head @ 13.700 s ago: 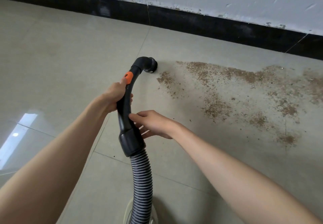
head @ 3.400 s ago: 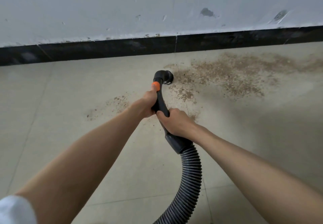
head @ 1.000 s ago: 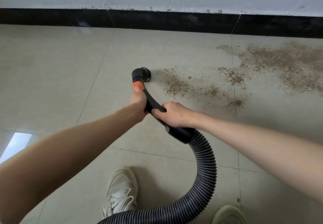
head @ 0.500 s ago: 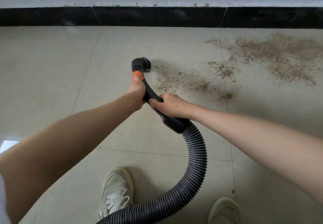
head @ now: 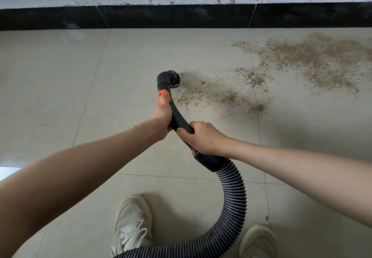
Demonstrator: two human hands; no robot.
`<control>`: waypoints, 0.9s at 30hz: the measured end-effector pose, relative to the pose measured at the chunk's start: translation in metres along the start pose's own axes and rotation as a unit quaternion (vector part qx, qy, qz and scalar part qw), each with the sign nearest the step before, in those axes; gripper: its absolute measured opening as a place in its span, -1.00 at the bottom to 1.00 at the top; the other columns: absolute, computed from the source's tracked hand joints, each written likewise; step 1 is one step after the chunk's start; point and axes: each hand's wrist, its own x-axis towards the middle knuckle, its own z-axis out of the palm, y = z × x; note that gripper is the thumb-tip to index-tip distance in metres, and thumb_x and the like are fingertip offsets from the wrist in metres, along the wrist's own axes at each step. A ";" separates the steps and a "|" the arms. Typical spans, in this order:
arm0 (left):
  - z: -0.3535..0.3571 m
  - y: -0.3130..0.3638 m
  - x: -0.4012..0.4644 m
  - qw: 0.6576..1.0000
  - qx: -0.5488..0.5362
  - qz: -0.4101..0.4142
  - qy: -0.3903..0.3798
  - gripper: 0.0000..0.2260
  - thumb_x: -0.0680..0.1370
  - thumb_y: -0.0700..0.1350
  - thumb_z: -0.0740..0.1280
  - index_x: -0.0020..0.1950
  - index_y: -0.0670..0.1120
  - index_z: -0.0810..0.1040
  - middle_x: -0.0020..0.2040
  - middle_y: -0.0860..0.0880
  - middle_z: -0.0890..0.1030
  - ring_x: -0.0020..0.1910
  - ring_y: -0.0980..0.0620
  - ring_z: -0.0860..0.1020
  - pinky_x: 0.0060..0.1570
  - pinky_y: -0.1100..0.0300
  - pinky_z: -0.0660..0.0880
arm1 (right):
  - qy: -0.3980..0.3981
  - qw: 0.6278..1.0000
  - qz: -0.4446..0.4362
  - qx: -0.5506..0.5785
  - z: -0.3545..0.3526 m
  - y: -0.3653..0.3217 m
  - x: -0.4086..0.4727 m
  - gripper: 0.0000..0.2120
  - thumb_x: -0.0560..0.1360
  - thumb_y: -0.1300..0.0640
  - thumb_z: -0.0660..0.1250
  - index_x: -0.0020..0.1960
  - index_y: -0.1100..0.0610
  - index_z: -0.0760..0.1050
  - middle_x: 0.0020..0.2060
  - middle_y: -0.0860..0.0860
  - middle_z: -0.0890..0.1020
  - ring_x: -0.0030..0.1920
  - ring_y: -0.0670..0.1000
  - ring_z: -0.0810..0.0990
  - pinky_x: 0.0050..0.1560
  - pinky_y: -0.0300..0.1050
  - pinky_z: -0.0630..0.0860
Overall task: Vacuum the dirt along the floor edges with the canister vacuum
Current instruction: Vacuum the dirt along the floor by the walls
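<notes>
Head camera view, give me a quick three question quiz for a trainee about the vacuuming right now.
1. True or false: the nozzle is pressed against the black baseboard.
2. Which hand grips the handle nearer the orange collar? A) left hand B) right hand
3. Fill in: most remaining dirt lies to the ____ of the nozzle in the picture.

Key: 1 false, it sits on the tile floor, apart from the baseboard. 2 A. 3 right.
</notes>
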 end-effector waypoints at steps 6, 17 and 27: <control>0.008 0.025 0.009 1.000 0.007 0.015 -0.020 -0.58 0.59 0.19 0.12 0.13 -0.18 0.36 -0.19 -0.08 0.46 -0.27 -0.04 0.46 -0.27 0.09 0.44 | 0.023 1.000 -0.007 0.011 -0.012 -0.010 0.021 -0.63 0.56 -0.12 0.17 -0.32 0.09 0.34 -0.47 -0.01 0.51 -0.48 -0.03 0.49 -0.46 -0.19 0.34; 0.042 0.023 0.007 0.997 0.023 0.020 -0.064 -0.56 0.59 0.19 0.13 0.11 -0.20 0.37 -0.21 -0.07 0.44 -0.28 -0.03 0.45 -0.27 0.12 0.44 | 0.046 0.998 0.029 0.040 -0.030 0.009 0.007 -0.65 0.55 -0.12 0.15 -0.28 0.10 0.36 -0.39 0.03 0.55 -0.37 0.04 0.54 -0.29 -0.06 0.49; 0.104 0.016 0.001 0.988 0.076 0.002 -0.135 -0.59 0.58 0.21 0.13 -0.09 -0.15 0.41 -0.33 -0.08 0.44 -0.39 -0.02 0.44 -0.37 0.14 0.45 | 0.107 0.988 0.073 0.086 -0.045 0.052 -0.009 -0.64 0.54 -0.17 0.14 -0.24 0.09 0.34 -0.39 0.00 0.52 -0.43 0.01 0.48 -0.37 -0.09 0.43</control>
